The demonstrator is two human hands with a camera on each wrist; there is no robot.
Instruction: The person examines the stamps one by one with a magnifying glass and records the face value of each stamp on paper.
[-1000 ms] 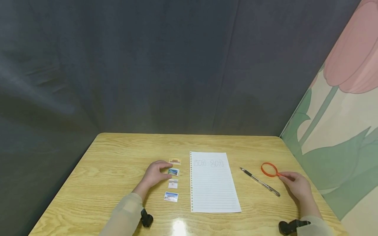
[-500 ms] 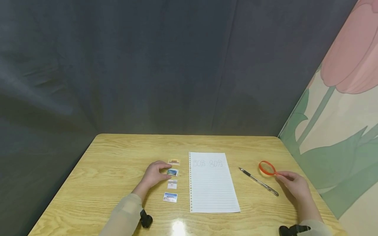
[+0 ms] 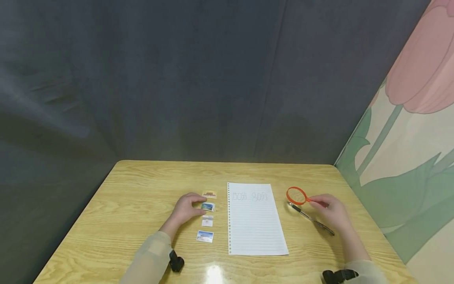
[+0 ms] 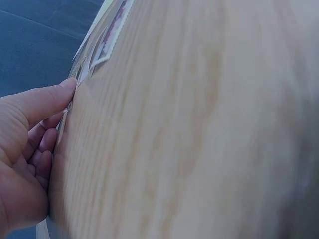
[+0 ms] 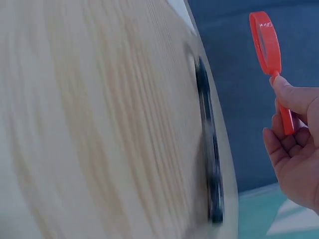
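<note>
A red magnifying glass [image 3: 297, 196] is held up over the table by my right hand [image 3: 331, 211], thumb and fingers pinching its handle. In the right wrist view the lens ring stands well above the pen [image 5: 212, 144]. On the left, my left hand [image 3: 185, 209] rests on the table. Its thumb and index finger lie apart, either side of a blue-green stamp [image 3: 208, 206]; whether they touch its edges I cannot tell. A yellow stamp [image 3: 209, 194] lies just beyond, a pale stamp [image 3: 207, 221] and a blue-white stamp [image 3: 205, 236] on the near side.
A lined sheet of paper [image 3: 258, 228] with faint writing at its top lies in the middle of the wooden table [image 3: 134, 197]. The black pen is right of the sheet, beneath the right hand. A dark curtain [image 3: 227, 79] hangs behind the table; a flower-patterned wall [image 3: 397, 177] flanks the right.
My right hand has carried the magnifying glass leftward and slightly away from me, from right of the pen to above its tip. The left hand and stamps have stayed put.
</note>
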